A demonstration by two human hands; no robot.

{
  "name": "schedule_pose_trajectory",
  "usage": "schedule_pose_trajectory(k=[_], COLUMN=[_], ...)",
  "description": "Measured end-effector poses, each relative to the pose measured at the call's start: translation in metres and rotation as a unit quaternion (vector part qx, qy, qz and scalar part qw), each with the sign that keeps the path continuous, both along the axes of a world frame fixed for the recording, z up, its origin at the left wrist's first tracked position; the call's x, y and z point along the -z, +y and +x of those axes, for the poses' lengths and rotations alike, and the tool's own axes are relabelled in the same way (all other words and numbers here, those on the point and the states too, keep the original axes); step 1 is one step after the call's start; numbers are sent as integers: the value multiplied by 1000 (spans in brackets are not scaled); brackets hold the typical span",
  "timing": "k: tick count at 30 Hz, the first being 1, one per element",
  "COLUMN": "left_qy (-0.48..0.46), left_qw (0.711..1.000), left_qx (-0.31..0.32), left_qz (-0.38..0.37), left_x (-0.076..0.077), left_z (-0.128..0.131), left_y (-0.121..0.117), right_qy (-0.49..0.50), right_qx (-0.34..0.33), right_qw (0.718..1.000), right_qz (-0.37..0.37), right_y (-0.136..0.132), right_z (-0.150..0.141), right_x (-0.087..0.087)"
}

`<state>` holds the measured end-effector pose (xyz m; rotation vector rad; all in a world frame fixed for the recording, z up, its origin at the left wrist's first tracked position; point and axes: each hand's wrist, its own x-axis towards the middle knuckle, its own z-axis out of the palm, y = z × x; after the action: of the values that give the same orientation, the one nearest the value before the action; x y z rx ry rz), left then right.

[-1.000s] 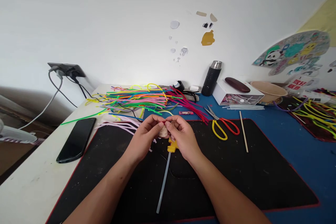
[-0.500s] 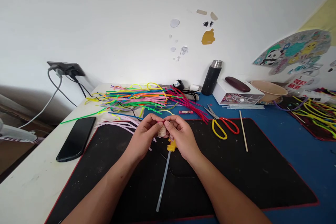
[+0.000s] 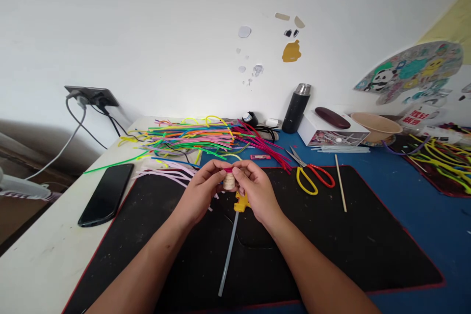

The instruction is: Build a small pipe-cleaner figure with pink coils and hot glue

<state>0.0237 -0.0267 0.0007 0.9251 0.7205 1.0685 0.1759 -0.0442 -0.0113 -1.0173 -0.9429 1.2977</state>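
Between my two hands is a small cream-coloured ribbed piece (image 3: 228,182) with a dark pink band along its top; it looks like coiled pipe cleaner. My left hand (image 3: 202,189) pinches its left side between thumb and fingers. On the right side, my right hand (image 3: 255,190) grips it the same way. Just beneath the hands lies a yellow glue gun (image 3: 241,203), partly hidden by my right hand, with a long translucent glue stick (image 3: 228,254) poking out toward me. Both rest on a black mat (image 3: 331,250) with a red edge.
Behind the hands lies a heap of colourful pipe cleaners (image 3: 191,136). Scissors (image 3: 307,169) and a thin wooden stick (image 3: 340,184) lie to the right. A phone (image 3: 106,195) is at left. A black flask (image 3: 296,109), a white box (image 3: 331,130) and a beige bowl (image 3: 377,126) stand along the wall.
The cream piece has turned in my fingers, so more of its ribbed side and the dark pink band now show. Both hands stay in nearly the same place.
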Motion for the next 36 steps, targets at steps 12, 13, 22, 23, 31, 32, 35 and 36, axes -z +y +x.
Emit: schedule_pose_trajectory(k=[12, 13, 22, 23, 31, 32, 35, 36], left_qy=[18, 19, -3, -5, -17, -19, -24, -25], left_qw=[999, 999, 1000, 1000, 999, 999, 999, 999], left_qx=[21, 21, 15, 14, -23, -24, -20, -17], left_qz=[30, 31, 13, 9, -19, -22, -29, -31], left_x=[3, 4, -4, -4, -3, -3, -2, -2], left_z=[-3, -3, -1, -1, -1, -2, -2, -2], left_y=[-1, 0, 1, 0, 0, 0, 1, 1], right_qy=[2, 2, -3, 0, 7, 7, 5, 4], right_qx=[1, 1, 22, 26, 31, 28, 22, 22], right_qw=[1000, 1000, 1000, 1000, 999, 1000, 1000, 1000], right_qz=[2, 3, 13, 16, 12, 11, 5, 3], right_y=[1, 0, -1, -1, 0, 0, 0, 0], right_z=[-1, -1, 1, 1, 1, 1, 0, 0], right_x=[-1, -2, -4, -4, -3, -2, -1, 0])
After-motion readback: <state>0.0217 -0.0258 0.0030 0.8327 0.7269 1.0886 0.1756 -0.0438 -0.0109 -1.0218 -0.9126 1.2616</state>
